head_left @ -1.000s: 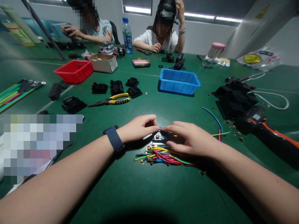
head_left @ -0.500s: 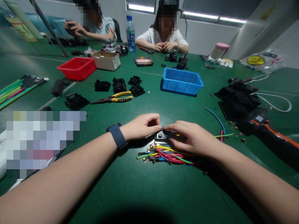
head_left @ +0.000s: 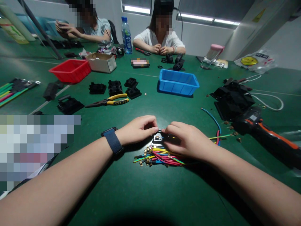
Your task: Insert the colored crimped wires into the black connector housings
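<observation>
My left hand (head_left: 142, 128), with a dark blue watch (head_left: 112, 139) at the wrist, is closed in a pinch at the far edge of a black and shiny part (head_left: 158, 142). My right hand (head_left: 185, 138) meets it fingertip to fingertip, its fingers bent over the right side of that part. Between the fingertips is something small and dark, too hidden to name. On the near side lies a bundle of red, yellow, blue and green wires (head_left: 162, 157) with brass terminals, partly under my right hand.
Beyond my hands are a blue bin (head_left: 178, 86), yellow-handled pliers (head_left: 110, 101), black plastic housings (head_left: 115, 87) and a red bin (head_left: 70, 72). At right lie a black and orange power tool (head_left: 265, 131) and black parts (head_left: 232, 100). Two people sit across the green table.
The whole view has shifted slightly, so things appear a little further left. My hands keep the same pinched position at the black part; my fingers have moved only slightly.
</observation>
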Demonstrator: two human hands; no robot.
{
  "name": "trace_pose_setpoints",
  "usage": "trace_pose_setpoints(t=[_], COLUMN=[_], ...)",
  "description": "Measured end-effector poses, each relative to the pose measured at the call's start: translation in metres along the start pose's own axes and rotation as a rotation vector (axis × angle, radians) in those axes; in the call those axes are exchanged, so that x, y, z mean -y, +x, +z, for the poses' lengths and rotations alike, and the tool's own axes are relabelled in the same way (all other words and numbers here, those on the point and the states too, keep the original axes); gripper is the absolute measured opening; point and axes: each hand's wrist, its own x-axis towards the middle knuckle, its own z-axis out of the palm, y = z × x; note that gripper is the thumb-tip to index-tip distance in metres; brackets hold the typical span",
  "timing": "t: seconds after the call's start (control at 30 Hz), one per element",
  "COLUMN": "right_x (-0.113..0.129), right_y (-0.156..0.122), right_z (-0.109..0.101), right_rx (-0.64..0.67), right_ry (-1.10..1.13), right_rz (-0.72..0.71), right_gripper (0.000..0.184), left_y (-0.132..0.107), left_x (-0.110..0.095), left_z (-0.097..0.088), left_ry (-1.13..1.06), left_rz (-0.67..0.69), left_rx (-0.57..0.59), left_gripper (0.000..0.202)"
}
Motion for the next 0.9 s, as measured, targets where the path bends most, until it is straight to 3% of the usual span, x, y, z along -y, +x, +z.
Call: trace_pose_setpoints(t=[0.13,0.27,0.33,0.4,0.57,0.67,0.83,0.9], right_x=[-0.004,-0.014,-0.017,-0.017,-0.017,-0.021,-0.029,-0.028], right_y=[0.002,0.004,0.003,0.002,0.002,0.004,0.005,0.005], right_z=[0.002,0.001,-0.003,-0.007,-0.008,-0.003,0.000,-0.001], right_rx=[-0.031,-0.416,-0.512,-0.461,-0.198,-0.093,-0.165,-0.174], right_ry=[-0.081,-0.335,-0.412,-0.417,-0.314,-0.315,-0.292,-0.280], right_rz=[0.046,0.179,0.183,0.182,0.265,0.272,0.223,0.231], right_gripper=[0.021,0.034,0.025,0.017,0.022,0.024,0.040,0.035], left_y=[-0.001,-0.001,0.000,0.001,0.003,0.003,0.004,0.005], left_x=[0.001,0.003,0.005,0.008,0.026,0.039,0.050,0.050], left_z=[-0.002,-0.004,-0.005,-0.008,-0.023,-0.037,-0.044,-0.041], left_ry=[-0.044,0.071,0.172,0.268,0.527,0.668,0.728,0.744], left_rz=[-0.002,-0.039,-0.063,-0.083,-0.086,-0.103,-0.155,-0.147], left_rx=[-0.176,-0.430,-0.475,-0.455,-0.403,-0.431,-0.479,-0.470], left_gripper=[0.021,0.020,0.018,0.017,0.015,0.017,0.020,0.020])
